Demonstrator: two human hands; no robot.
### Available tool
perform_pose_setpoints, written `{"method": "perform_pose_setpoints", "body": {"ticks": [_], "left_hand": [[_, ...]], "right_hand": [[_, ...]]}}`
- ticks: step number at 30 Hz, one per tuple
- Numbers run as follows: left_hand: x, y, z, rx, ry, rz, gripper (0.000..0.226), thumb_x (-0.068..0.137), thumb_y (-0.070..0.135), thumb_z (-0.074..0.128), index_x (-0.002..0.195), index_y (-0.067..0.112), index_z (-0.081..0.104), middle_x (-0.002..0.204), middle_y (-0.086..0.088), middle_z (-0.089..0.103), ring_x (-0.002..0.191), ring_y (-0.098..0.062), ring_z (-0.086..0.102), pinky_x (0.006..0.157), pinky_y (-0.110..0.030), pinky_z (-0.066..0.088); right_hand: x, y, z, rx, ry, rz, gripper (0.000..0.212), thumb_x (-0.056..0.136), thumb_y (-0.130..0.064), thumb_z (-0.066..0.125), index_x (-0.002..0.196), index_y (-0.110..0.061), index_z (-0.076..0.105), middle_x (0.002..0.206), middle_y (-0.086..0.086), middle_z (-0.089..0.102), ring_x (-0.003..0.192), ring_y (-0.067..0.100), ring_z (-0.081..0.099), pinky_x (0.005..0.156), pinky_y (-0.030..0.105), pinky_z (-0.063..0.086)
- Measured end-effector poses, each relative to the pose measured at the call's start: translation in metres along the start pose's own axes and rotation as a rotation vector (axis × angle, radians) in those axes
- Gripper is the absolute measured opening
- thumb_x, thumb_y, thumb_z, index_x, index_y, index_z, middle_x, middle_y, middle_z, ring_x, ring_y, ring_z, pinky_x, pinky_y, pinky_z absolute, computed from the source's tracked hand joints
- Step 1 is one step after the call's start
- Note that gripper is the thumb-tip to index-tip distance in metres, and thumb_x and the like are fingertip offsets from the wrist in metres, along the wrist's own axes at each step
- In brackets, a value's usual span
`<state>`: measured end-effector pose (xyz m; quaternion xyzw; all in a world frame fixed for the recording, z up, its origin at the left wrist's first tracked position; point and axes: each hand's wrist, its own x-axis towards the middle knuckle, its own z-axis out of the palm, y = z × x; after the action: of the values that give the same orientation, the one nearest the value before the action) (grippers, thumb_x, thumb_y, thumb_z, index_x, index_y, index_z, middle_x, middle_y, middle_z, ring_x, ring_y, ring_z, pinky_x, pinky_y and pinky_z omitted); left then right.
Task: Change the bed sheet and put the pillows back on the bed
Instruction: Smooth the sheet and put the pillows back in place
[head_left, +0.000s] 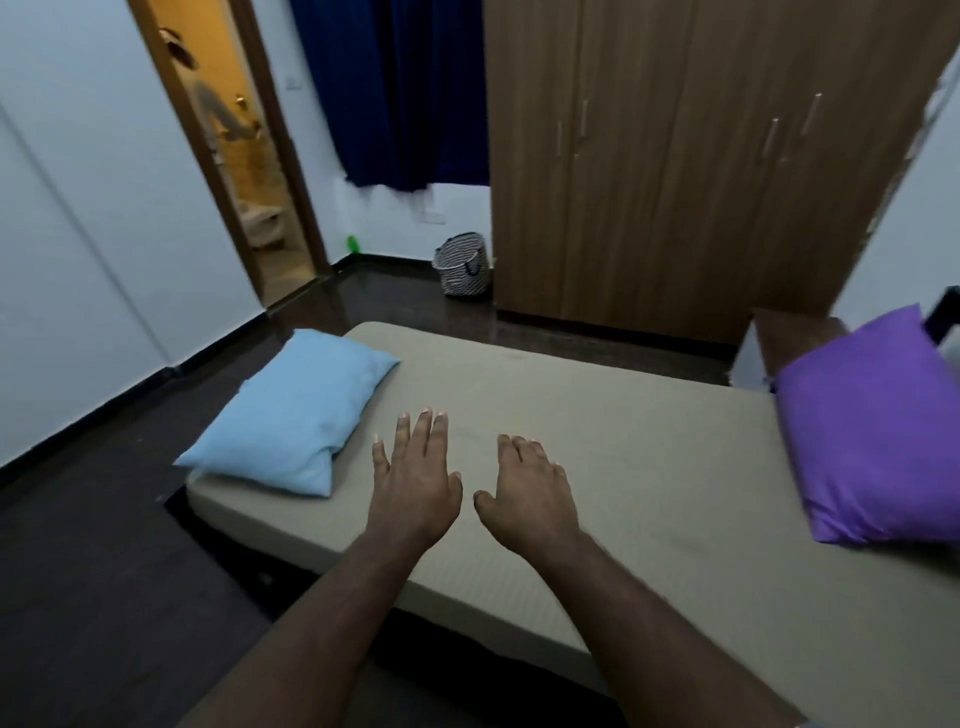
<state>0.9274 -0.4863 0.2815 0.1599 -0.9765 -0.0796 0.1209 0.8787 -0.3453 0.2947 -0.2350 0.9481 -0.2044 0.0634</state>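
I hold my left hand (415, 480) and right hand (530, 493) flat, empty over the bed (623, 441); next, I'd clear its 2 pillows: blue pillow (296, 421), purple pillow (872, 431).

My left hand (413, 486) and right hand (530, 496) are held side by side, palms down, over the near-middle of the mattress (597, 415), holding nothing; contact with it cannot be confirmed. One pillow (291, 415) lies on the mattress's left corner, left of my left hand. A second pillow (878, 431) lies at the right edge, well apart from the first. Beyond the mattress stands a wardrobe (701, 156). A basket (462, 265) sits on the floor just left of the wardrobe, below a curtain (395, 88). A doorway (244, 156) opens far left.
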Motion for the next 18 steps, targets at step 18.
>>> {"method": "perform_pose_setpoints", "body": {"ticks": [18], "left_hand": [[0.047, -0.301, -0.005, -0.017, -0.022, -0.357, 0.078, 0.095, 0.024, 0.051, 0.16, 0.014, 0.011, 0.168, -0.005, 0.009, 0.155, -0.029, 0.0, 0.122, -0.056, 0.001]], "right_hand": [[0.148, -0.249, 0.171, 0.069, -0.193, -0.26, 0.073, 0.086, -0.045, 0.055, 0.148, -0.014, 0.033, 0.151, 0.007, 0.041, 0.14, 0.025, 0.036, 0.108, 0.047, 0.04]]}}
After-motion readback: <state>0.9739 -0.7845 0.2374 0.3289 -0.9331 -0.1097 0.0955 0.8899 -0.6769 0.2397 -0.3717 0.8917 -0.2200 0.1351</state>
